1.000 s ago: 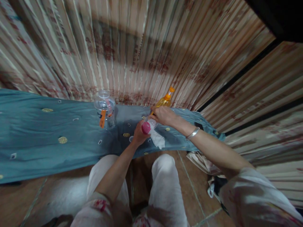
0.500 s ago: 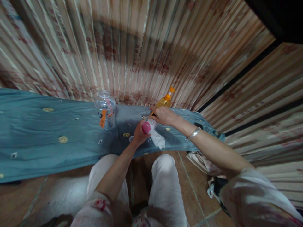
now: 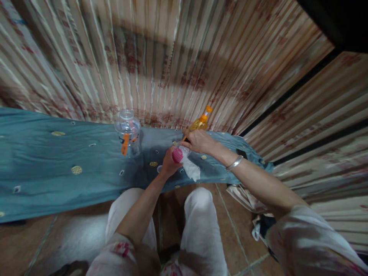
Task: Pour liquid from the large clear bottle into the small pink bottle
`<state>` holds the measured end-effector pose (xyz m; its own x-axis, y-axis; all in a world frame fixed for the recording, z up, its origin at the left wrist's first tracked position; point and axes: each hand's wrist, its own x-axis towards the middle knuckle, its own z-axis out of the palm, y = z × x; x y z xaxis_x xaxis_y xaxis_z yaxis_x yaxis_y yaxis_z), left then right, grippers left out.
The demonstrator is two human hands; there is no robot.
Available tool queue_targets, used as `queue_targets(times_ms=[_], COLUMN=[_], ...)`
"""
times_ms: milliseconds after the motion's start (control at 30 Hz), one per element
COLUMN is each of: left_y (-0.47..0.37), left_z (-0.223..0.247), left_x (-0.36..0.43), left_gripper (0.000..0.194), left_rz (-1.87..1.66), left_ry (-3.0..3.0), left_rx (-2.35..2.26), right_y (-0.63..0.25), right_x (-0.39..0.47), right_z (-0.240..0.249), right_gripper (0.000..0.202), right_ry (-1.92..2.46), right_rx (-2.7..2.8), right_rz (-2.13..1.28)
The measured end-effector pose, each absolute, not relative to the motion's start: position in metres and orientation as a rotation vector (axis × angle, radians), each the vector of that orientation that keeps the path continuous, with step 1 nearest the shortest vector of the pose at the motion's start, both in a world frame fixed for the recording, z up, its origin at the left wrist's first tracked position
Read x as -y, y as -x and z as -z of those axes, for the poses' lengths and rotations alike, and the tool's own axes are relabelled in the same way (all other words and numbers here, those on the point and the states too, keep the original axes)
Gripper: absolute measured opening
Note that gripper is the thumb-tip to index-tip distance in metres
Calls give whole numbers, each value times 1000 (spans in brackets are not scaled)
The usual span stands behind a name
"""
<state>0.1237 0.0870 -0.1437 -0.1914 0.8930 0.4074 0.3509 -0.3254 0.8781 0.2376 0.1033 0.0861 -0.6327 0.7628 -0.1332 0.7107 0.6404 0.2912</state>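
My left hand (image 3: 170,162) is closed around a small clear container with a pink label (image 3: 177,155), tilted above the cloth-covered surface. Over its mouth, my right hand (image 3: 197,140) pinches a thin orange stick-like thing (image 3: 184,137), whose lower end is at the container's opening. A white tissue (image 3: 192,169) lies just right of the container. Behind my right hand stands a bottle of yellow liquid with an orange top (image 3: 201,120). To the left is a large clear bottle with an orange label (image 3: 128,134), open at the top.
Blue-green patterned cloth (image 3: 100,153) covers the long narrow surface. A pleated curtain (image 3: 161,69) hangs behind it. A dark flat object (image 3: 241,154) lies at the right, near my forearm. Below are my knees and the tiled floor (image 3: 232,226), with bags at the right.
My right hand and wrist have shifted very slightly, and the pink-labelled container has tilted a little. Both hands keep their hold.
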Motion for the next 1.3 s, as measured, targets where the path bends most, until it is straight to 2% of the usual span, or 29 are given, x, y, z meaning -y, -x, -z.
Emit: queue_targets(times_ms=[167, 367, 600, 1133, 1300], left_y=[-123, -123, -124, -124, -124], left_z=[143, 140, 142, 150, 149], left_x=[-86, -86, -86, -90, -90], left_gripper=[79, 77, 79, 79, 79], left_rz=[-1536, -1539, -1537, -1577, -1595], left_ry=[-1606, -1609, -1605, -1594, -1588], left_rx=[-1451, -1443, -1459, -1476, -1461], right_y=[-237, -237, -238, -229, -233], right_x=[-103, -101, -106, -105, -105], right_z=[-88, -90, -85, -77, -83], right_gripper=[37, 46, 37, 39, 40], right_ry=[-1227, -1268, -1252, -1345, -1363], right_rx=[-2620, -2629, -2595, -2578, -2625], right_rz=[-257, -257, -296, -297, -168])
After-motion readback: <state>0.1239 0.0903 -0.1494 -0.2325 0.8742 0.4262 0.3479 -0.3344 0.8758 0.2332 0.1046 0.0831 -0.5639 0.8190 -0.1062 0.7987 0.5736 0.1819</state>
